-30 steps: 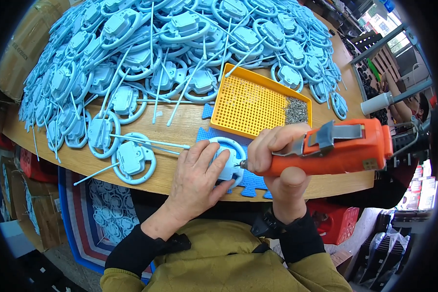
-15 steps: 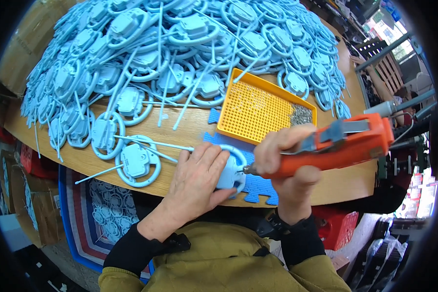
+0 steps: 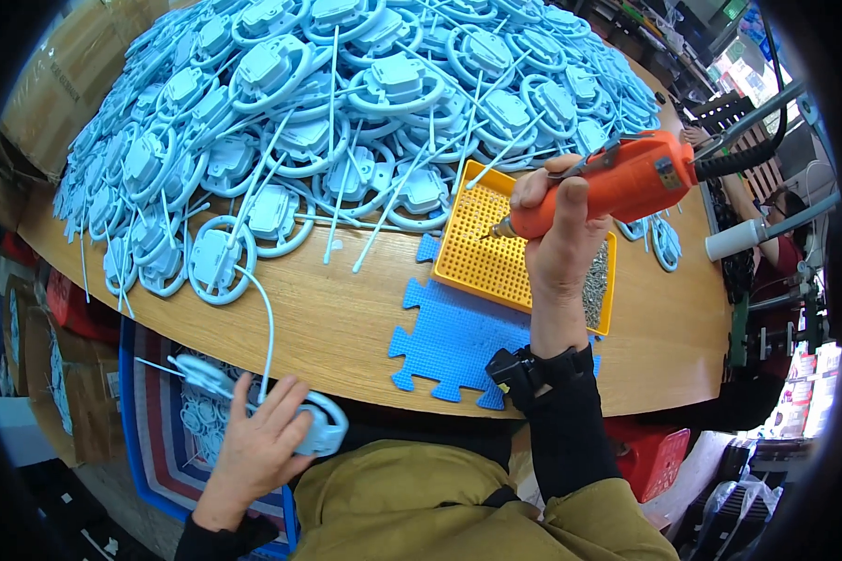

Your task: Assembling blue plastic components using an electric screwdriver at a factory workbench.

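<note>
Head view: brown cardboard box (image 3: 51, 79) far left; left hand (image 3: 253, 449) grasps a pale-blue ring-shaped plastic part (image 3: 320, 425), right hand (image 3: 557, 238) clenches an orange electric screwdriver (image 3: 617, 182) above a yellow gridded tray (image 3: 477, 243).

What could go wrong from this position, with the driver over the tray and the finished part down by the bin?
1. The orange screwdriver in the right hand hangs tip-down over the yellow tray; a careless dip might scatter the screws.
2. The left hand holds a blue ring part below the table edge; its long stem could snag.
</note>
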The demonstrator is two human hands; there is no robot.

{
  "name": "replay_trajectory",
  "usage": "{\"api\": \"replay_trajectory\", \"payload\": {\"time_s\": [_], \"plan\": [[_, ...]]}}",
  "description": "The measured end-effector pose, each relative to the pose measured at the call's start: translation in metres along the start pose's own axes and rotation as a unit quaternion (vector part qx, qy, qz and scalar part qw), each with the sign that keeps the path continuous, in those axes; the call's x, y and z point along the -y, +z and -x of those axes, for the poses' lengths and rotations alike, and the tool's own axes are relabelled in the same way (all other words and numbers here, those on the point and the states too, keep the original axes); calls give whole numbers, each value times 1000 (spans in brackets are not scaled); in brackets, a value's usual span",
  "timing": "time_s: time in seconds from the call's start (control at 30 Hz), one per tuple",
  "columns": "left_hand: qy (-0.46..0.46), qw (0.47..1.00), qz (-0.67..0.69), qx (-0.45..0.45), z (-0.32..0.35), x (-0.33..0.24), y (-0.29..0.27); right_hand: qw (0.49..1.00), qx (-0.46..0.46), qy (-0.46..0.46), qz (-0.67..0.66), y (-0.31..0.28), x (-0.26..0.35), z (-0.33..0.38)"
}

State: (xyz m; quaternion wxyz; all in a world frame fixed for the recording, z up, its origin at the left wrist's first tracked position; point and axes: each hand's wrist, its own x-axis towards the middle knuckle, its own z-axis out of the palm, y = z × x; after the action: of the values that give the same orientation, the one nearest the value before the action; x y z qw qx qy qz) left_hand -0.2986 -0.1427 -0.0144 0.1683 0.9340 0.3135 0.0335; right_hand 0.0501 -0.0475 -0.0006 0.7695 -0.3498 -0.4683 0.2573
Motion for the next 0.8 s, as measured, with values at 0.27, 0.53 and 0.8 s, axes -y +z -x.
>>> {"api": "replay_trajectory", "payload": {"time_s": [0.27,0.53,0.8], "plan": [[-188,970,85,131,20,13,-35,1000,3,10,-3,0,-10,-2],[-261,921,-107,-267,-63,97,-10,1000,-2,8,1,-4,-5,2],[-204,923,-75,-317,-44,65,10,1000,-11,-12,2,5,48,6]]}}
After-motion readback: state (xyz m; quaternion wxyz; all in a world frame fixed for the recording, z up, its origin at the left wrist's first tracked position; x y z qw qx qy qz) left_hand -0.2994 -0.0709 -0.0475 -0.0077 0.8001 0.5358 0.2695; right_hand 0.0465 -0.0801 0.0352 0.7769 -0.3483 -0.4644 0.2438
